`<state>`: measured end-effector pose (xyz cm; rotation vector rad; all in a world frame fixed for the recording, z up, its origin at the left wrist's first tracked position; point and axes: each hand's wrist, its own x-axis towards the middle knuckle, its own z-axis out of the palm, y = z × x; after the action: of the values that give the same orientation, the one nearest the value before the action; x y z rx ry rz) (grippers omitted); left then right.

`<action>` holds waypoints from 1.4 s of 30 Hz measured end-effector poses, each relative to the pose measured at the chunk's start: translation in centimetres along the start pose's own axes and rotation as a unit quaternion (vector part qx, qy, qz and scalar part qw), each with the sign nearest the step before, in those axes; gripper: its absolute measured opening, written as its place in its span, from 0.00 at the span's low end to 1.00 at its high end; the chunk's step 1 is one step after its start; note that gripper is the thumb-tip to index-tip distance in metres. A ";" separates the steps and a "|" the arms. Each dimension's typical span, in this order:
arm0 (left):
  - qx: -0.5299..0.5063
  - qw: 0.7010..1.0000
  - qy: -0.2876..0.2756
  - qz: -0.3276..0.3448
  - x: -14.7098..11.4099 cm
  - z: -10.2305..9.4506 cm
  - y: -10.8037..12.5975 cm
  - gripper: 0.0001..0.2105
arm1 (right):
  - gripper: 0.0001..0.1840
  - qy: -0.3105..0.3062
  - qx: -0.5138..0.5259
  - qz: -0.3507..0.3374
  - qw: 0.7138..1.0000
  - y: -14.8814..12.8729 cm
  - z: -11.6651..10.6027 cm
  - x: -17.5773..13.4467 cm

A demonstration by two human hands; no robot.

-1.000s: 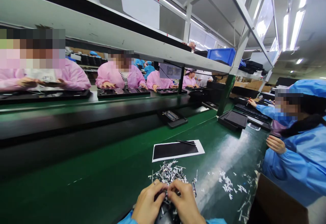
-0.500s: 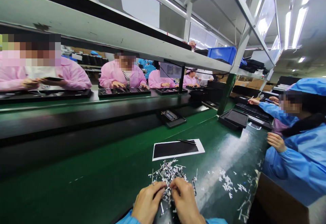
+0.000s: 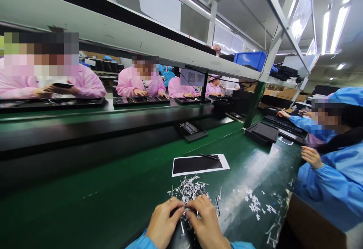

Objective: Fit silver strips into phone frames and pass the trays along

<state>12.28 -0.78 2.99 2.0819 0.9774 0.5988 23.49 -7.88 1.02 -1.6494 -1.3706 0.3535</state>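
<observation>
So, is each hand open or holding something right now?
Left hand: curled by the small strips; grip can't be told.
Right hand: curled too; grip can't be told.

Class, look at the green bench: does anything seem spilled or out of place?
Yes: white scraps lie scattered on the green bench, right of the right hand, apart from the denser pile near it. Strewn toward the edge, they look spilled.
</observation>
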 end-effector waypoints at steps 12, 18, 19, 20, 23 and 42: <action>0.032 0.999 0.002 0.004 -1.3 -1.6 -0.1 0.11 | 0.08 -0.065 0.101 0.074 0.990 -1.2 -1.6 0.2; 0.080 0.996 -0.019 0.036 -3.2 -1.4 0.7 0.10 | 0.09 -0.133 0.163 0.059 0.976 -2.4 -2.1 -0.2; 0.081 0.996 -0.021 0.031 -3.4 -1.6 0.8 0.10 | 0.09 -0.137 0.171 0.061 0.974 -2.6 -2.3 -0.2; 0.079 0.996 -0.023 0.024 -3.6 -1.8 0.9 0.10 | 0.10 -0.138 0.178 0.064 0.972 -2.7 -2.5 -0.1; 0.066 0.997 -0.025 0.008 -4.0 -2.7 1.3 0.10 | 0.10 -0.134 0.196 0.079 0.968 -3.0 -2.9 0.1; -0.062 0.994 0.039 -0.081 -5.1 -3.8 2.7 0.15 | 0.06 0.005 0.096 -0.122 0.988 -3.3 -2.6 -1.5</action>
<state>7.90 -4.41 6.94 1.8620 1.1135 0.6427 22.83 -10.57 4.48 -1.3097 -1.4639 0.3217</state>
